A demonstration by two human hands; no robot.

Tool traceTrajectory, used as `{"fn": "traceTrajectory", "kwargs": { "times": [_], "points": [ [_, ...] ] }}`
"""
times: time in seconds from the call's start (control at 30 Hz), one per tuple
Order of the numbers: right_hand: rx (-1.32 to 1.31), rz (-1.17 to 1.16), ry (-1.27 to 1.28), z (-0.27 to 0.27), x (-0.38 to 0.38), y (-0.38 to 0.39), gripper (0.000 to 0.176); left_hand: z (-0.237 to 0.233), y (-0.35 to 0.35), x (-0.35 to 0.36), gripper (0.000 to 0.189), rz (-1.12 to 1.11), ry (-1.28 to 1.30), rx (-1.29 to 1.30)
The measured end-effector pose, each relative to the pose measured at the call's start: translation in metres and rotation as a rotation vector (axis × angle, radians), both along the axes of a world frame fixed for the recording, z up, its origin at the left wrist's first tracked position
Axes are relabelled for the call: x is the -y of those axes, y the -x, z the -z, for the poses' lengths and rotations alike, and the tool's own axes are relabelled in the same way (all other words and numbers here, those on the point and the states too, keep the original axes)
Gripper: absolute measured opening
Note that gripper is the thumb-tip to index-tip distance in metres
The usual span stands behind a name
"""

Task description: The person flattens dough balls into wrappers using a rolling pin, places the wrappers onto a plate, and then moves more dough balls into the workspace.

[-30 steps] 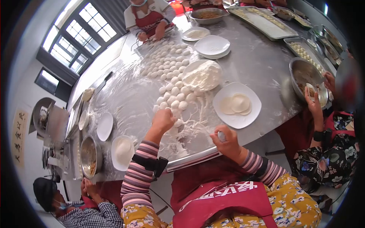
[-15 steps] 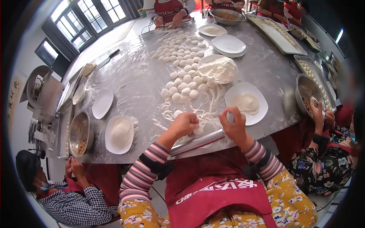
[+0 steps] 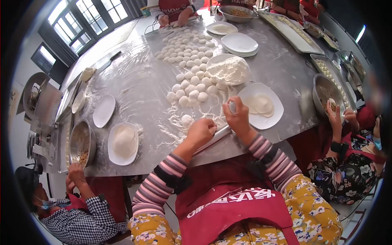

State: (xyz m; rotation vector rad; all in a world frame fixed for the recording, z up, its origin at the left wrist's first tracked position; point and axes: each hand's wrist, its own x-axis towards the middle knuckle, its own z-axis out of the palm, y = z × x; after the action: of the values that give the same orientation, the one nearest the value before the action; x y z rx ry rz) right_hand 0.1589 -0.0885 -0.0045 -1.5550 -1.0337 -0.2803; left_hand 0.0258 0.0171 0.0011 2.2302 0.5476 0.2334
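Observation:
My left hand (image 3: 201,131) is closed near the table's front edge, its fingertips pinched over a dough round that is now mostly hidden. Just to its right, my right hand (image 3: 238,115) grips a metal rolling pin (image 3: 222,132); a grey rounded end shows at the top of the fist. A lone dough ball (image 3: 186,119) lies beyond my left hand on floured steel. Farther off, many flattened dough balls (image 3: 194,87) cover the middle of the table. Beside my right hand stands a white plate (image 3: 276,107) with thin dough wrappers (image 3: 261,105) on it.
A plate of flour (image 3: 227,69) stands behind the dough balls. To the left are a plate of stacked wrappers (image 3: 125,141), a white plate (image 3: 104,111) and a steel filling bowl (image 3: 90,136). Co-workers sit on both sides; another steel bowl (image 3: 320,90) and dumpling trays (image 3: 286,32) are at right.
My hands have come closer together, the right one shifting left with the rolling pin. The view has turned slightly. The left co-worker's hand has moved up to the filling bowl.

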Motion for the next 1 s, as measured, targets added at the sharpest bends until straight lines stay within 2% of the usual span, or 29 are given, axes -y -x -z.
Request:
{"fn": "traceTrajectory", "kwargs": {
  "times": [0.1, 0.2, 0.3, 0.4, 0.5, 0.6, 0.67, 0.73, 0.8, 0.9, 1.0],
  "points": [
    [0.019, 0.002, 0.018, 0.004, 0.001, 0.0, 0.023, 0.002, -0.001, -0.019, 0.014, 0.196, 0.064, -0.134],
    [0.06, 0.018, 0.022, 0.009, 0.04, 0.012, 0.024, 0.006, 0.019, -0.023, 0.012, 0.11, 0.078, -0.096],
    [0.145, 0.089, 0.107, 0.009, 0.041, 0.014, 0.025, 0.004, 0.022, -0.019, 0.011, 0.148, 0.04, -0.116],
    [0.03, 0.016, 0.001, 0.005, -0.007, -0.001, 0.024, -0.008, 0.006, -0.011, 0.011, 0.192, -0.073, -0.146],
    [-0.012, -0.018, 0.006, 0.005, -0.012, -0.003, 0.024, -0.002, 0.004, -0.017, 0.011, 0.123, -0.052, -0.097],
    [0.023, -0.013, 0.063, 0.005, 0.033, 0.01, 0.024, 0.001, 0.019, -0.021, 0.011, 0.185, -0.018, -0.12],
    [0.103, 0.007, 0.052, 0.008, 0.036, 0.009, 0.024, 0.006, 0.026, -0.018, 0.011, 0.143, 0.124, -0.047],
    [0.156, 0.048, 0.057, 0.014, 0.038, 0.014, 0.024, 0.008, 0.023, -0.014, 0.01, 0.191, 0.083, -0.073],
    [0.023, -0.019, 0.02, 0.008, -0.001, -0.003, 0.026, -0.004, 0.008, -0.013, 0.009, 0.211, -0.09, -0.104],
    [0.058, -0.012, 0.005, 0.007, -0.018, -0.007, 0.027, 0.002, 0.004, -0.016, 0.01, 0.193, -0.099, -0.072],
    [0.071, -0.005, 0.059, 0.008, 0.023, 0.004, 0.025, 0.002, 0.018, -0.016, 0.011, 0.205, -0.15, -0.054]
  ]
}}
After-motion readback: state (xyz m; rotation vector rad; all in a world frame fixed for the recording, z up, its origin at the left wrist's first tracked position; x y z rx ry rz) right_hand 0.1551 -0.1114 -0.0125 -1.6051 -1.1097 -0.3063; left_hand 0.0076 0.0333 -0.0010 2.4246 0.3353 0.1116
